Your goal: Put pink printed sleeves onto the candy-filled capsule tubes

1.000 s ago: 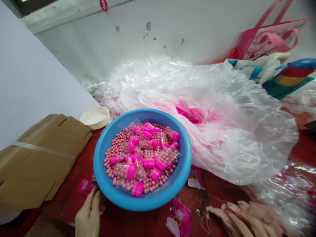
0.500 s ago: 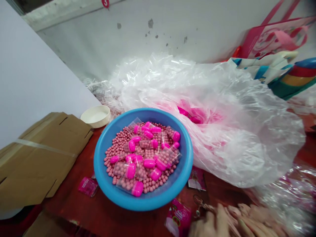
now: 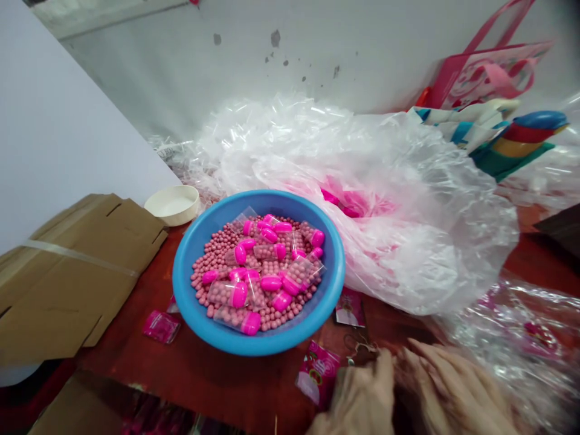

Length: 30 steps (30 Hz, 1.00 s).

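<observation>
My left hand (image 3: 365, 389) is at the bottom, right of centre, its fingers bent and close together. Just left of its fingertips, a thin metal hook with a cord (image 3: 356, 351) lies on the table. My right hand (image 3: 457, 386) is beside it, fingers pointing left and drawn together. Both hands are slightly blurred, and whatever is between their fingers is hidden. Left of my left hand lies a pink printed card (image 3: 318, 373). A blue basin (image 3: 258, 345) stands further left, holding dusty-pink beads and clear, bead-filled capsules (image 3: 235, 294) with bright pink caps.
A second pink card (image 3: 350, 307) lies beside the basin. Behind is a large translucent plastic bag (image 3: 421, 241). Flattened cardboard (image 3: 67, 278), a white dish (image 3: 174, 204) and a small pink packet (image 3: 162, 326) are leftward. Clear wrapping (image 3: 539, 338) lies right; bags (image 3: 480, 78) stand against the wall.
My hands have come further into view at the bottom right, and my left hand now covers part of the hook's cord. The whole view has shifted slightly; the basin's contents look the same.
</observation>
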### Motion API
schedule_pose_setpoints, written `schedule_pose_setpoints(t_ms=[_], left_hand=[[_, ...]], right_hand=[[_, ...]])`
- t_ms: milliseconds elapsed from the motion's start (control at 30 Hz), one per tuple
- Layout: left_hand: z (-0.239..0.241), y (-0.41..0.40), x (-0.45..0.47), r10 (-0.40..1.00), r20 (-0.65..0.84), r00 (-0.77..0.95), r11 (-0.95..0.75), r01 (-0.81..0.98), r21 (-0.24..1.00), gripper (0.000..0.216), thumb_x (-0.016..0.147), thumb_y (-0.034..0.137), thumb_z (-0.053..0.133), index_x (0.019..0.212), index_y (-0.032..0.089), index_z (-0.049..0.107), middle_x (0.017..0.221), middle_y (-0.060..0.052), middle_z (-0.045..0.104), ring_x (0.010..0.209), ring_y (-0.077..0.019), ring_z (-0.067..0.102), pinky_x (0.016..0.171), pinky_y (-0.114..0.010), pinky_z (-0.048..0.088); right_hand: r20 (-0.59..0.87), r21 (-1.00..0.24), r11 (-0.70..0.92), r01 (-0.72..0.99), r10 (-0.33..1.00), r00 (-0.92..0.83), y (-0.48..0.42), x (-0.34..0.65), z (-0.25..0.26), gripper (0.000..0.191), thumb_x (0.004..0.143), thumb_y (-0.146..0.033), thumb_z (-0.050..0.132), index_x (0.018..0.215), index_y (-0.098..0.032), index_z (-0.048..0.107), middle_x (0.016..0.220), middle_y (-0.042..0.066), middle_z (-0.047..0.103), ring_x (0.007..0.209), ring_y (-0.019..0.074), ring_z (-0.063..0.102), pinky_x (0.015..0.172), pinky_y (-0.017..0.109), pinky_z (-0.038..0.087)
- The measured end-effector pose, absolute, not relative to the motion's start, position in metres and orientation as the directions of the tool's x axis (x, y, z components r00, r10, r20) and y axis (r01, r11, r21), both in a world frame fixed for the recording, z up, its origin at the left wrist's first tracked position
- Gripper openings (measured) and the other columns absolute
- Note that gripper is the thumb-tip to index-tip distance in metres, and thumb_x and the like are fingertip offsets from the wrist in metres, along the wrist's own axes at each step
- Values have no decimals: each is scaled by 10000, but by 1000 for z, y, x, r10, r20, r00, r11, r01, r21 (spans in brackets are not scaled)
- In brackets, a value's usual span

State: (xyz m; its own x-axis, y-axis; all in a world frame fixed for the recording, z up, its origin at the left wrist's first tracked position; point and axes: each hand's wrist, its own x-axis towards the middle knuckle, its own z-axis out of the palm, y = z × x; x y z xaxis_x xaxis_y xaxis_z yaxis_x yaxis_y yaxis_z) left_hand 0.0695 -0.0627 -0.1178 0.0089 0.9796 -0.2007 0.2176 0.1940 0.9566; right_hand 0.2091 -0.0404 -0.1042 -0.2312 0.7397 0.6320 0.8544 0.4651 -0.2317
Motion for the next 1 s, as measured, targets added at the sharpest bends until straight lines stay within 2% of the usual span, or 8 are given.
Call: schedule_pose_setpoints(t_ms=[67,167,233,400,533,733,900,1000], left_hand=[[-111,-74,39,978,-189,-89,208,310,928,436,791,169,561,1213,210,662,669,-131,748,573,-271,653,579,-356,447],[-103,-93,-11,962,-123,-242,209,371,905,328,836,275,507,1017,173,760,763,-152,755,674,-267,669,646,-331,463],[-101,-104,-38,933,-106,-345,243,384,891,313,849,308,510,966,170,764,550,-68,672,513,-208,590,581,-309,446],[-105,-110,-54,873,-124,-472,311,343,886,298,865,330,494,786,183,741,495,-10,586,472,-169,521,478,-264,405],[-107,-102,-41,877,-151,-456,325,331,886,277,842,332,527,867,183,758,521,-17,620,456,-163,515,440,-257,394],[-106,-94,-36,887,-196,-418,339,303,890,229,730,300,682,906,188,777,712,-83,737,591,-219,627,603,-308,487],[-88,-82,-25,927,-228,-298,278,136,951,101,708,279,706,688,210,776,801,-80,731,783,-244,628,737,-308,471],[-79,-78,-16,929,-286,-236,278,-64,958,192,725,298,695,579,182,744,669,-46,668,675,-194,573,673,-284,463]], right_hand=[[643,-274,522,808,724,-250,-42,187,-96,180,900,-203,561,1052,-125,617,909,131,676,870,271,585,838,439,443],[549,-401,572,716,775,-313,-45,152,-100,144,908,-287,567,944,-164,633,828,77,642,806,221,562,711,338,475],[522,-424,578,697,785,-334,-46,133,-108,246,945,-338,492,811,-204,649,721,36,613,701,186,547,618,294,482],[512,-458,560,690,801,-311,-49,117,-122,400,983,-320,400,709,-192,662,623,25,566,611,160,505,539,264,451],[522,-472,547,692,805,-280,-50,117,-122,434,988,-282,390,644,-185,636,596,23,545,599,157,482,541,261,432],[573,-488,566,664,782,-245,-50,120,-111,303,947,-196,475,732,-178,687,619,29,554,618,158,477,540,253,431],[603,-509,644,571,740,-297,-53,127,-107,192,885,-144,567,809,-235,718,684,26,634,746,178,526,705,286,492],[558,-602,588,541,794,-242,-57,132,-111,214,848,-154,618,1008,-263,709,843,39,683,833,194,599,775,316,522]])
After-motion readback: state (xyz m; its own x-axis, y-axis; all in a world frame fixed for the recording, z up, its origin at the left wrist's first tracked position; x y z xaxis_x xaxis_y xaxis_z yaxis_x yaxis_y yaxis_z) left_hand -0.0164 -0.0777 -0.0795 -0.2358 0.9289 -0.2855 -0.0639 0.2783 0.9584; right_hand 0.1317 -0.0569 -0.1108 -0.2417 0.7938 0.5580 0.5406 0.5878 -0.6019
